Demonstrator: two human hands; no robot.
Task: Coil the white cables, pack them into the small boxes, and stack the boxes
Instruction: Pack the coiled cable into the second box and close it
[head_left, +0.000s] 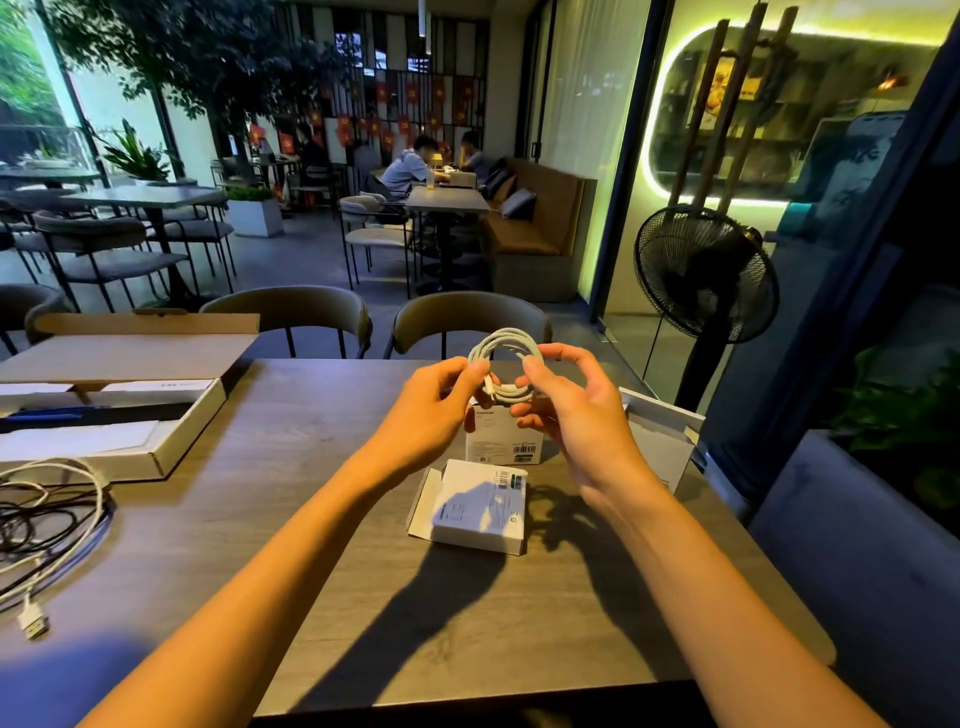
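A white cable (505, 358) wound into a round coil hangs in the air above the wooden table (332, 467). My left hand (441, 395) pinches its left side and my right hand (566, 400) pinches its right side. Below the coil a small white box (503, 439) stands upright, partly hidden by my hands. A second small white box (475, 506) lies flat nearer to me with its flap open to the left. At the right a third white box (662, 431) stands open.
A large open cardboard box (124, 410) sits at the table's left. A tangle of black and white cables (47, 519) lies near the left edge. Two chairs (467, 322) stand behind the table and a black fan (704, 275) at the right.
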